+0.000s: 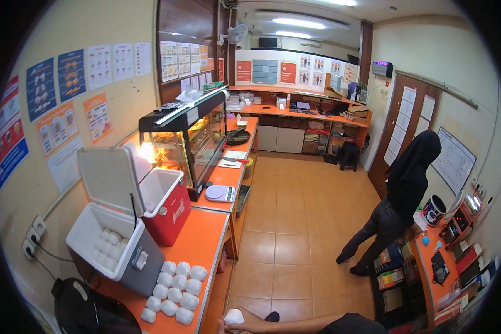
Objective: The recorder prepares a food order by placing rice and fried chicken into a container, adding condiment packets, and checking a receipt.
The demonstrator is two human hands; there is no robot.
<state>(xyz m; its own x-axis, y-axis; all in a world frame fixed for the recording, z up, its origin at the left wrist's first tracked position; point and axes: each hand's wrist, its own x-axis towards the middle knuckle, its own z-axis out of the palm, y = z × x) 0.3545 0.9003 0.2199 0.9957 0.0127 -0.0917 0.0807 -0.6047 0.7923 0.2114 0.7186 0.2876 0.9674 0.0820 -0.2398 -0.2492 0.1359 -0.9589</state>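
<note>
My right hand [251, 322] is closed around a white wrapped rounded parcel [234, 317] at the lower edge, beside the orange counter. A bit of skin on the parcel's left side seems to be my left hand [221, 326]; the frame cuts it off, and its fingers are mostly hidden. On the counter to the left lie several similar white parcels [178, 282], set out in rough rows. Behind them stands a grey cooler box [145, 266] with its lid raised. More white parcels [110, 245] lie inside it.
A red cooler [175, 214] and lit glass display case [192, 145] stand farther along the counter [203, 236]. Beyond are a kitchen scale [220, 193] and a red-handled knife [236, 160]. A black round appliance [89, 309] sits lower left. A person [403, 183] stands at the right shelf.
</note>
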